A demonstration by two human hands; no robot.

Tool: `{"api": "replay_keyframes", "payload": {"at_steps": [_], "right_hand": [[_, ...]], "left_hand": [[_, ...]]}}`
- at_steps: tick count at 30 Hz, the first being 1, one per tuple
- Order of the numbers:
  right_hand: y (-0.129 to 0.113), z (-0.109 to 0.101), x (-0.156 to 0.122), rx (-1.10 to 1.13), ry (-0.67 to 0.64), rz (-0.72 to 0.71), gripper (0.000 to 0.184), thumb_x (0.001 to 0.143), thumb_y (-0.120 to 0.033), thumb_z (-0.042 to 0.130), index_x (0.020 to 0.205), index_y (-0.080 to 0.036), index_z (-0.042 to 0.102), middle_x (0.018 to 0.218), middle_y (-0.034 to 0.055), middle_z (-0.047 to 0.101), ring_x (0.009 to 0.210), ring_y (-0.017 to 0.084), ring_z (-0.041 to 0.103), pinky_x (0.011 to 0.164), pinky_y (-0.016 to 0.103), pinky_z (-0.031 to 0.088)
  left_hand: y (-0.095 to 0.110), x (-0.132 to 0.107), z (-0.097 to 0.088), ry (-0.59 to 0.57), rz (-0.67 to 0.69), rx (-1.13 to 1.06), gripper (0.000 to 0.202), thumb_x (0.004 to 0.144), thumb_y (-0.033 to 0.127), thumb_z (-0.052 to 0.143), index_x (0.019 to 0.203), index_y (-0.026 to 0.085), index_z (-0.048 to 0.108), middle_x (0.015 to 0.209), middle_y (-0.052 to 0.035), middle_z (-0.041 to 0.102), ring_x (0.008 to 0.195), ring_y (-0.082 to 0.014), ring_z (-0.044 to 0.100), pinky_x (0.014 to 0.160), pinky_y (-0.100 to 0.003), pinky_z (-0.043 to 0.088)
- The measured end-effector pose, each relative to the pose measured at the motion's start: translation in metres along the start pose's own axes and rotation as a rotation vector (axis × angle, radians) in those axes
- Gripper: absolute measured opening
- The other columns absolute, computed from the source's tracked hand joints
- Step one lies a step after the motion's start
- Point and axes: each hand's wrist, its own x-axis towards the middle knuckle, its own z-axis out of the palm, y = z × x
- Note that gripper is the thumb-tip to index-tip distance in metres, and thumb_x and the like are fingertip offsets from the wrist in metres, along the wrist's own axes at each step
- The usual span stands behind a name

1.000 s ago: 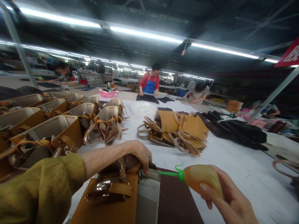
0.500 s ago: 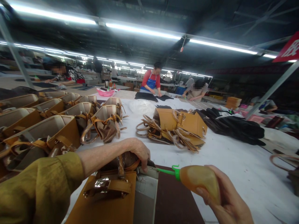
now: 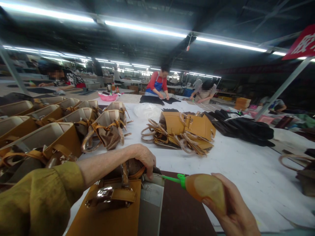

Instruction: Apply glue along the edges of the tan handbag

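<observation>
The squeeze bottle (image 3: 205, 193) lies at about 5 o'clock in the view, wrapped in the right hand (image 3: 233, 213), whose fingers are curled round its amber body. Its green nozzle (image 3: 171, 179) points toward 9 o'clock and reaches the edge of the tan bag (image 3: 108, 213) at the bottom centre. Over the last second the bottle has slid a little leftward and the nozzle tip has closed in on the fingertips of the left hand (image 3: 144, 159), so the tip now looks to be right at the seam; I judge that the glue line is being fed along that edge. The left hand is pressed down, fingers bent, on the bag's dark top and strap, and has barely shifted.

At 12 o'clock a heap of tan bags (image 3: 182, 132) lies on the white bench (image 3: 246, 167); a row of open bags (image 3: 49, 131) stands at 9 to 10 o'clock. Other people work at far benches.
</observation>
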Motion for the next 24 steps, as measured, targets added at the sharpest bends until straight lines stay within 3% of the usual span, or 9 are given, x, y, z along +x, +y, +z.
{"api": "replay_keyframes", "payload": {"at_steps": [3,9,18,24], "right_hand": [[0.001,0.003,-0.001,0.015,0.008,-0.017,0.049,0.073,-0.042,0.065,0.115,-0.028,0.045,0.11,0.0,0.056,0.1,0.019,0.052,0.082,0.018,0.042],[-0.01,0.01,-0.014,0.064,0.036,0.061,0.044,0.074,-0.045,0.061,0.11,-0.023,0.049,0.106,0.0021,0.058,0.097,0.021,0.054,0.082,0.022,0.042],[-0.02,0.009,-0.009,0.133,0.068,0.067,0.046,0.072,-0.046,0.064,0.111,-0.028,0.047,0.107,-0.0017,0.053,0.098,0.018,0.049,0.082,0.019,0.038],[-0.011,0.007,-0.017,0.069,0.047,0.043,0.04,0.077,-0.045,0.059,0.111,-0.029,0.047,0.107,-0.0016,0.055,0.098,0.016,0.052,0.083,0.016,0.039]], "left_hand": [[0.0,0.002,-0.002,-0.076,-0.028,-0.053,0.028,0.057,0.04,0.073,0.067,0.016,0.062,0.056,-0.0001,0.054,0.047,-0.0141,0.047,0.039,-0.022,0.041],[0.002,0.002,-0.005,-0.079,-0.044,-0.043,0.032,0.056,0.044,0.074,0.066,0.015,0.062,0.055,-0.0007,0.052,0.046,-0.0145,0.045,0.04,-0.024,0.04],[0.007,0.002,-0.005,-0.07,-0.052,-0.004,0.042,0.051,0.052,0.076,0.058,0.015,0.057,0.058,-0.0023,0.053,0.049,-0.0149,0.047,0.038,-0.022,0.038],[0.008,0.001,-0.006,-0.093,-0.047,-0.01,0.031,0.058,0.043,0.072,0.06,0.016,0.058,0.055,0.0002,0.052,0.049,-0.0147,0.046,0.038,-0.022,0.038]]}}
